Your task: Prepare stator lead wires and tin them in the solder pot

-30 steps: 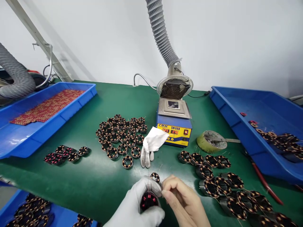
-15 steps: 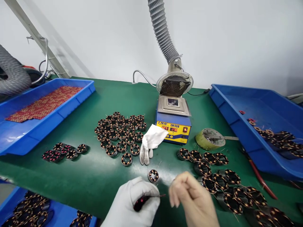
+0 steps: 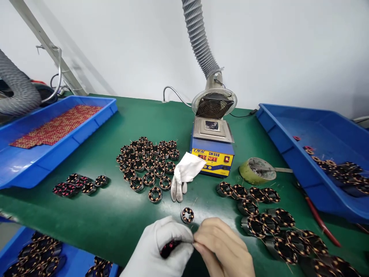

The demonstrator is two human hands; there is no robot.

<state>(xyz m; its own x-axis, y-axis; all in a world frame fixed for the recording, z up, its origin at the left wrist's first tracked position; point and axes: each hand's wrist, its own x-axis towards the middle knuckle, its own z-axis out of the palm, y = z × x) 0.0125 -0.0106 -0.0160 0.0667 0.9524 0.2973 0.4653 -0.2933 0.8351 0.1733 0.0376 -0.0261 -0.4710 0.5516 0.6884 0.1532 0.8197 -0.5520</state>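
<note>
Core, dark with red parts, is at the near side of the green table, enclosed in the left hand. Left hand wears a white glove, its fingers and thumb gripping the core; much of the piece is hidden. Right hand is bare, fingers and thumb closed in a pinch that meets the gloved fingertips. Cannot tell what, if anything, lies between them.

Just beyond the hands, a single wound ring rests on the table. Farther back, a spare white glove lies between a cluster of copper-wound rings and a blue heating unit marked CM 558, touching both or nearly so.

Right side: more wound rings in rows, a yellow-green tin with a flat strip across it, and a red-handled tool beside a blue tray.
</note>
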